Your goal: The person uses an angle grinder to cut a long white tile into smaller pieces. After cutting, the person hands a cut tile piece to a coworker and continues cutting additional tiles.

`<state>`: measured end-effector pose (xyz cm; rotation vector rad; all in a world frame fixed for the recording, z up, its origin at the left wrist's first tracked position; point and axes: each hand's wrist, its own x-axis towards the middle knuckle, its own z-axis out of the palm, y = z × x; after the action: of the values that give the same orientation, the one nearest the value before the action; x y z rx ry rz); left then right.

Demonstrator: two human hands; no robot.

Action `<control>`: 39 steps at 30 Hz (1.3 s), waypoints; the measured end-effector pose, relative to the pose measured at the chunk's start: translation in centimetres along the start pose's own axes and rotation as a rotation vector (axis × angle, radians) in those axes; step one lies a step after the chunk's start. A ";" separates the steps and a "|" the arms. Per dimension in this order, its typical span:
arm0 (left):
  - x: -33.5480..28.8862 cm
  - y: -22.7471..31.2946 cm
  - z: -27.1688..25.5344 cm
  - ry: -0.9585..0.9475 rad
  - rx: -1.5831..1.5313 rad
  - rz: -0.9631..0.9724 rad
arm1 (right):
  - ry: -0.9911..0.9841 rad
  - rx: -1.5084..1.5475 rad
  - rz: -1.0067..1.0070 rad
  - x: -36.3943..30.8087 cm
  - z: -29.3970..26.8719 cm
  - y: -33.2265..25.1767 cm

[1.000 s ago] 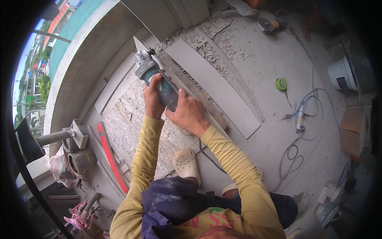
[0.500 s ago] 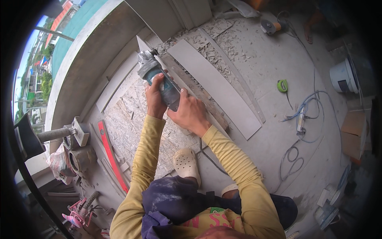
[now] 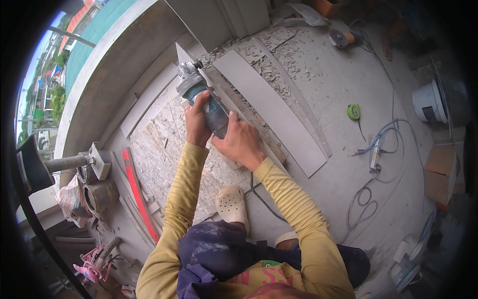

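Note:
An angle grinder (image 3: 211,112) with a teal and dark body and a grey metal head lies across both my hands. My left hand (image 3: 198,122) wraps its body from the left, thumb on top. My right hand (image 3: 242,142) is closed at the rear end of the body, its fingers partly hidden. Along the tool's right side runs a narrow edge toward my right hand; what it belongs to is unclear. A pale pointed piece (image 3: 182,53) shows just beyond the grinder head. Below lies a worn, flaky board (image 3: 172,149).
Right of the grinder lies a long grey plank (image 3: 271,112), with broken chips (image 3: 269,67) beyond it. A red level (image 3: 133,182) lies left. Rightward are a green tape measure (image 3: 353,111), power strip (image 3: 376,157) with cords, bucket (image 3: 429,102), and another grinder (image 3: 340,39).
The view has shifted slightly, so the surroundings sit a little differently. Both hands keep their hold on the angle grinder, which shows little movement.

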<state>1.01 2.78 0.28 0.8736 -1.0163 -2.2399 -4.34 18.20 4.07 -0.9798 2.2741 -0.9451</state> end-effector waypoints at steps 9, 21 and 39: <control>0.4 -0.6 -0.1 0.022 0.046 0.047 | -0.025 -0.020 0.014 0.0 -0.5 -0.3; -0.1 -0.6 0.2 0.027 0.052 0.040 | -0.027 -0.030 0.033 -0.4 -1.0 -0.5; 0.7 -0.7 -0.5 0.029 0.052 0.038 | -0.062 -0.046 0.026 0.1 -1.4 -1.1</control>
<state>0.81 2.50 -0.71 0.8990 -1.0727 -2.1718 -4.82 18.14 5.74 -0.9830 2.2607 -0.8431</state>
